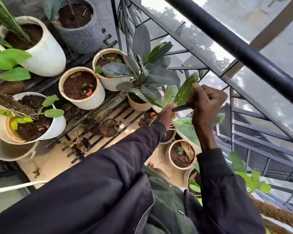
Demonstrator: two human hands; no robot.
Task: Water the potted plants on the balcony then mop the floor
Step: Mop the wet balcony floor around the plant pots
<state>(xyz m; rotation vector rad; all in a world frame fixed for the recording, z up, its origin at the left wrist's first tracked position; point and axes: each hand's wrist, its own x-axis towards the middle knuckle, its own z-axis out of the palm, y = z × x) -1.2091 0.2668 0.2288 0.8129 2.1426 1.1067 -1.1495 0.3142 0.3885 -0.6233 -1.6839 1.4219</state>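
Note:
A yellow-speckled leaf (pixel 184 92) of a potted plant stands upright beside the railing. My right hand (pixel 207 102) pinches that leaf near its tip, thumb on the upper edge. Just left of it, my left hand (pixel 166 115) grips a slim dark tool (pixel 182 108) with an orange part (pixel 153 115); the tool's tip reaches to the base of the leaf. Whether it is scissors or something else I cannot tell. A rubber plant (pixel 147 71) with dark leaves grows in a ribbed pot (pixel 139 105) behind the hands.
Several soil-filled pots stand on a dark slatted rack: a white pot (pixel 47 56), a grey pot (pixel 85 38), a cream ribbed pot (pixel 90 102). Smaller pots (pixel 172 159) sit on the beige tiled floor (pixel 52 161). The black metal railing (pixel 243 49) runs along the right.

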